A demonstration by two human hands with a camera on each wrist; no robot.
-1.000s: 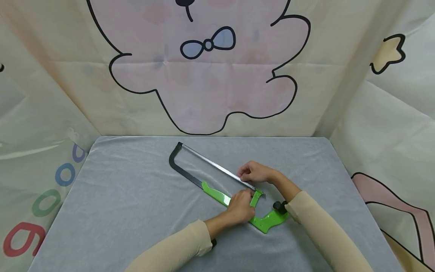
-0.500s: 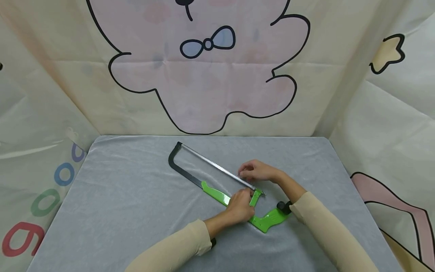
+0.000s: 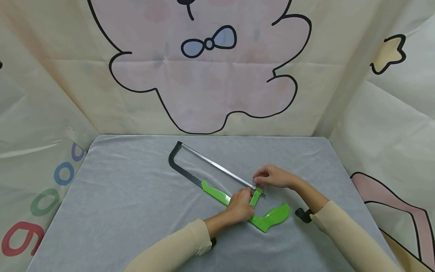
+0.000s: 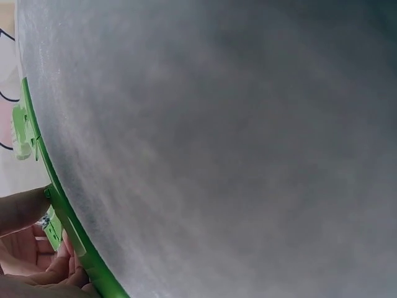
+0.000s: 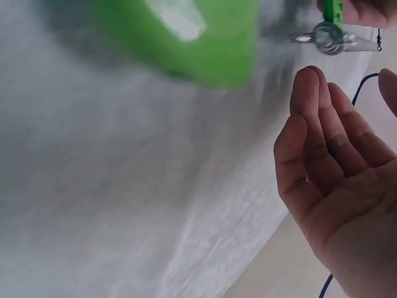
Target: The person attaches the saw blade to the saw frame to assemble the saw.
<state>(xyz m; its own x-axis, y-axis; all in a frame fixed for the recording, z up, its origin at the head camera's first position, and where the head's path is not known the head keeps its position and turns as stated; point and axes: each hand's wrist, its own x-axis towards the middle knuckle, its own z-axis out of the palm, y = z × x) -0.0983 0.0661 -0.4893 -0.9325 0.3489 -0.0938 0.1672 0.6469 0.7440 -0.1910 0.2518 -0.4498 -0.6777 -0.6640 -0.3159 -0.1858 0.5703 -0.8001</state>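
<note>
A hacksaw (image 3: 215,194) with a green frame, a dark bow and a silver blade (image 3: 217,165) lies slantwise on the grey cloth. My left hand (image 3: 240,206) grips the green frame beside the handle's front post. In the left wrist view, the thumb and fingers of my left hand (image 4: 43,267) are around the green frame. Just beyond the blade's near end hovers my right hand (image 3: 274,176), holding nothing. Its fingers look loosely bent in the right wrist view, close to the metal wing nut (image 5: 327,38) but apart from it. The green handle (image 3: 276,215) stands uncovered at the right.
Grey cloth (image 3: 136,211) covers the table around the saw. Behind it hangs a pale curtain (image 3: 217,94) with a cartoon figure. More printed curtains (image 3: 401,124) close off both sides. A dark wrist strap piece (image 3: 303,215) sticks out from my right sleeve.
My right hand has left the blade and moved right, toward its near end by the wing nut, uncovering the handle. My left hand and the hacksaw stay in place.
</note>
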